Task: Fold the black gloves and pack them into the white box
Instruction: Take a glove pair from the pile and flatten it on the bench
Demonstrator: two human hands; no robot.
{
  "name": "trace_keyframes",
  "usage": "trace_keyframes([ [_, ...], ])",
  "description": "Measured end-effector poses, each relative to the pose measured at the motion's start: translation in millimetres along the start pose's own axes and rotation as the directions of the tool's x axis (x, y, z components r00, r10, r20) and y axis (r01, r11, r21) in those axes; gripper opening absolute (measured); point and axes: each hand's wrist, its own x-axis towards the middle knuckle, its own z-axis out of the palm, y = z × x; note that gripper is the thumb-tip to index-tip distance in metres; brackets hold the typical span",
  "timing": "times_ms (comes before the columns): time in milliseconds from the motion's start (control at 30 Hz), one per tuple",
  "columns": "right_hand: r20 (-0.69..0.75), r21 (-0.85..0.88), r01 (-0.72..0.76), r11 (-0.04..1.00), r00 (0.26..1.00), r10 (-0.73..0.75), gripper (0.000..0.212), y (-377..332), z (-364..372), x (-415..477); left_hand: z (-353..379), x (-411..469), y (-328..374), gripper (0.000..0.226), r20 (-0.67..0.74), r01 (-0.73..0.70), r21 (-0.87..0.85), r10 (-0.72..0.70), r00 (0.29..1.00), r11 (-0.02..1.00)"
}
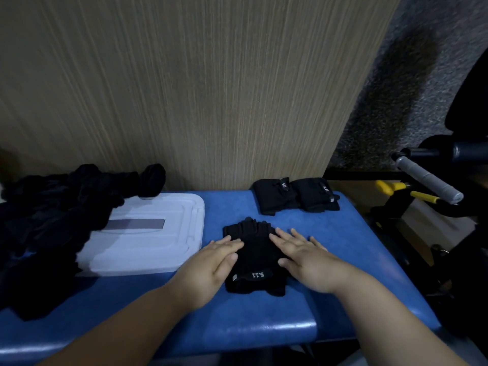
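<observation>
- The left grip [211,265], a bare hand, lies flat with its fingers straight and close together, pressing on the left part of a black glove [257,249]; it clasps nothing.
- The right grip [303,262] is likewise spread flat, fingers straight and slightly fanned, pressing on the right part of the same glove.
- That glove lies on the blue padded table [343,247] between the two hands, finger ends pointing away from the person and the cuff nearest, with a pale "5.11" label [257,275] showing on the wrist strap.
- Farther back, near the table's far right corner, two more folded black gloves [295,195] sit side by side, touching.
- Left of the pressed glove stands the white box [158,233], its flat top up, with a grey strip [137,224] across it.
- A loose heap of black gloves [52,220] spills over the box's left side and onto the table.
- A wood-grain panel [184,88] rises behind the table.
- At the right stands dark exercise gear with a grey handle [427,178] and yellow parts.
</observation>
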Motion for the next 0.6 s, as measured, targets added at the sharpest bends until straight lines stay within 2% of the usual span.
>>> trace_keyframes([
  [33,-0.045,0.042,0.030,0.999,0.999,-0.028,0.057,2.1,-1.5,-1.7,-0.7,-3.7,-1.7,0.041,-0.059,-0.021,-0.060,0.018,0.998,0.998],
  [100,-0.154,0.147,0.090,0.985,0.986,-0.067,0.054,4.6,-5.1,-6.5,-1.4,-9.0,-5.8,0.065,-0.128,-0.068,-0.113,0.053,0.990,0.991],
  [167,-0.214,0.216,0.141,0.966,0.972,-0.094,0.046,4.9,-7.5,-11.0,-0.4,-10.5,-8.2,0.082,-0.118,-0.106,-0.068,0.098,0.988,0.992],
  [233,-0.205,0.223,0.167,0.961,0.971,-0.121,0.047,3.8,-8.1,-13.7,-0.9,-7.9,-8.3,0.085,-0.075,-0.130,0.003,0.130,0.989,0.992],
  [433,-0.069,0.229,0.120,0.966,0.992,-0.106,0.056,0.1,-7.6,-16.2,-2.4,1.4,-11.4,0.073,-0.024,-0.082,0.042,0.083,0.996,0.996],
  [533,-0.056,0.228,0.091,0.969,0.995,-0.081,0.060,-1.4,-7.7,-14.0,-1.7,3.7,-6.4,0.056,-0.021,-0.055,0.071,0.057,0.998,0.996],
  [600,-0.046,0.227,0.080,0.971,0.996,-0.072,0.062,-1.6,-7.7,-13.5,-2.2,4.9,-0.7,0.032,-0.044,-0.009,0.042,0.011,0.999,0.999],
])
